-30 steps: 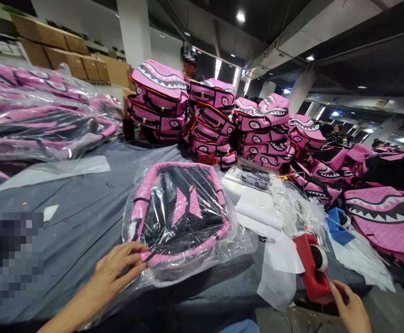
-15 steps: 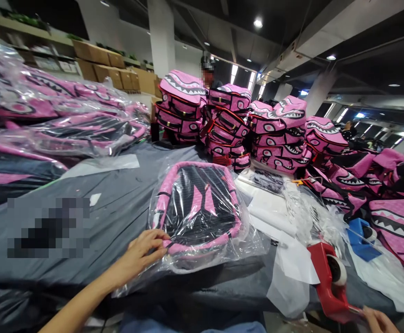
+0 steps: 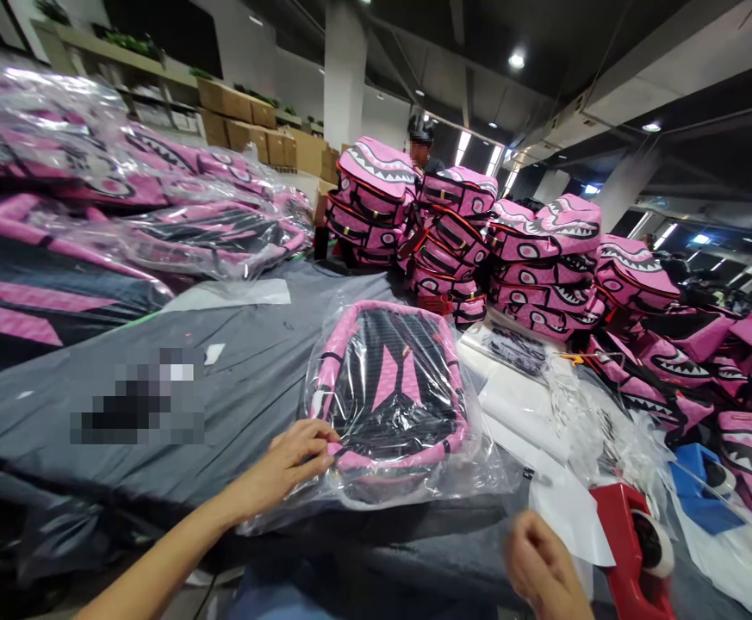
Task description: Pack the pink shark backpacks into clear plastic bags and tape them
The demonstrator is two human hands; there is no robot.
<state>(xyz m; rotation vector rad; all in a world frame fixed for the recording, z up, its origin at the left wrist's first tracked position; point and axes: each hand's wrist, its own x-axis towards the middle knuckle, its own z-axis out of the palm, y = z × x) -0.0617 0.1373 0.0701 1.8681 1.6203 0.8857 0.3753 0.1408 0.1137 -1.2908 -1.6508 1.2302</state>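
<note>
A pink and black backpack (image 3: 396, 392) lies inside a clear plastic bag (image 3: 488, 452) at the front of the table, its dark ribbed panel facing up. At its lower left corner, my left hand (image 3: 301, 456) is closed on the plastic bag, fingers and thumb together. My right hand (image 3: 542, 564) hovers at the table's front edge, between the bagged backpack and the red tape dispenser (image 3: 627, 551). Its fingers are curled and a little blurred; whether they hold anything I cannot make out. A roll of tape (image 3: 653, 542) sits in the dispenser.
Bagged backpacks (image 3: 175, 224) are heaped on the left. Stacked pink backpacks (image 3: 376, 198) line the back, with a person (image 3: 421, 142) behind. White sheets (image 3: 566, 508), crumpled plastic (image 3: 599, 413) and a blue tape dispenser (image 3: 705, 486) lie right. A pixelated patch (image 3: 133, 405) covers something left.
My right hand has left the red tape dispenser and moved left toward the bagged backpack. My left hand stays at the backpack's corner. The whole view has shifted, so things appear farther right.
</note>
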